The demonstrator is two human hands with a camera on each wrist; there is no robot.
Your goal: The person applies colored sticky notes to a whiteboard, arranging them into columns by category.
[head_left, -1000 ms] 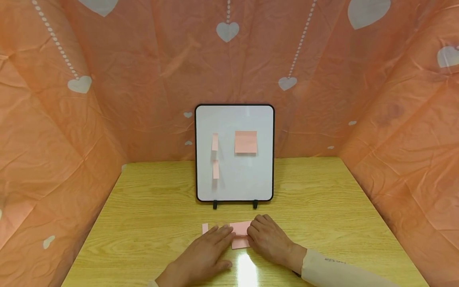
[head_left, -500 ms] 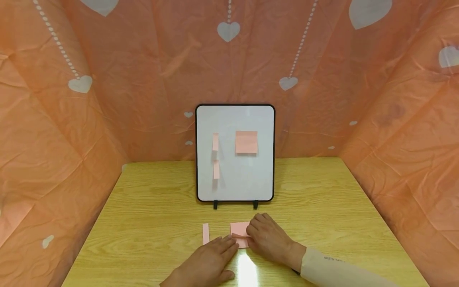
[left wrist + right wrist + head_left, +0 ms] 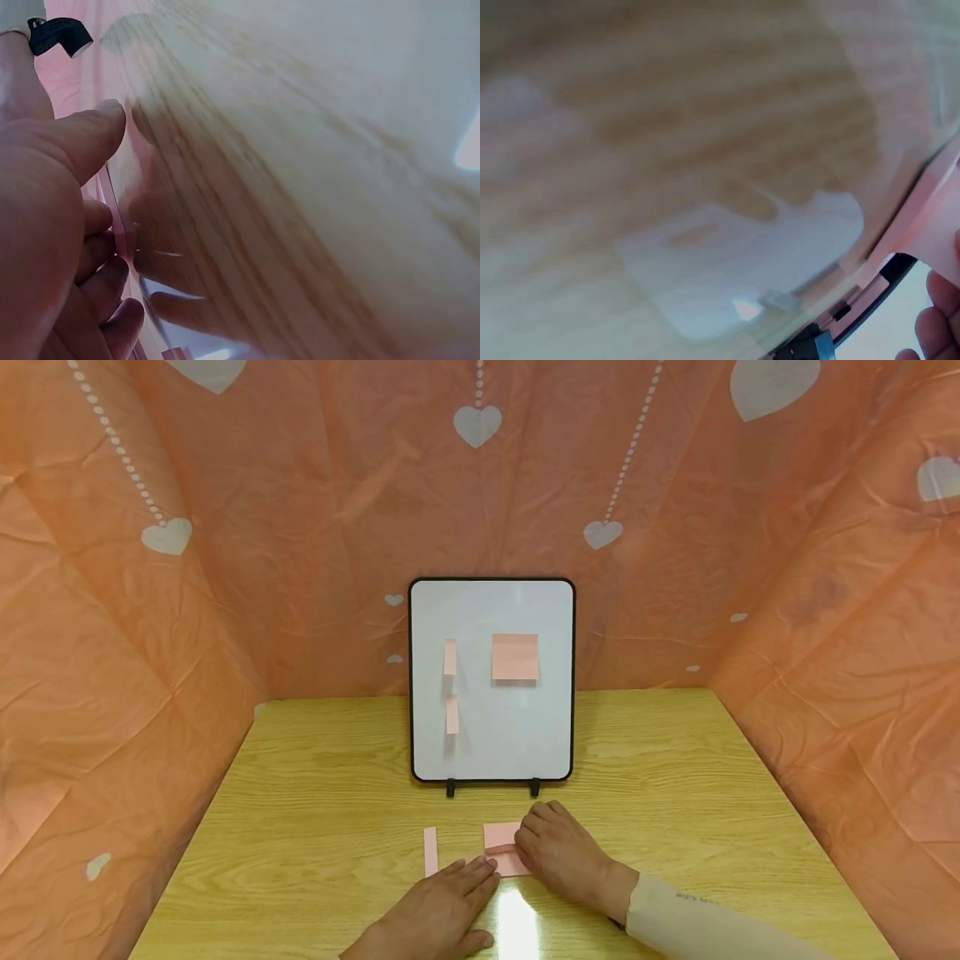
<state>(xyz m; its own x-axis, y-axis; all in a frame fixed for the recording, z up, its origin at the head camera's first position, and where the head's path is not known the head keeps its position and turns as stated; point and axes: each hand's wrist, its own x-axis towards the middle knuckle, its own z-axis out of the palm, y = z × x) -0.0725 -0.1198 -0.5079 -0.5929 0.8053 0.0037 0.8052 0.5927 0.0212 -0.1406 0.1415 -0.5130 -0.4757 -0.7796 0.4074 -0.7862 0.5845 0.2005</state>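
A pink sticky note pad [image 3: 501, 834] lies on the table in front of the whiteboard. Its top sheet is lifted in a crosswise flap, and my right hand [image 3: 564, 856] pinches that sheet at the right side, with curled fingers. In the right wrist view the pink sheet [image 3: 934, 232] rises off the table beside the fingers [image 3: 934, 334]. My left hand [image 3: 442, 910] presses the pad's lower left corner with fairly straight fingertips, thumb apart. Just beyond it lies a narrow pink paper strip [image 3: 431, 852], its near end right at the fingers.
A black-framed whiteboard [image 3: 517, 735] stands upright on two small feet [image 3: 534, 787]. Stuck to it are a square pink note [image 3: 515, 657] and two narrow pink strips [image 3: 452, 715]. Around the wooden table [image 3: 315, 777] hangs an orange cloth [image 3: 315, 510] with white hearts.
My left hand has slid a little toward me and right, uncovering more of the strip. The top sheet's flap has narrowed and shifted. My right hand keeps its pinch, a touch farther from me.
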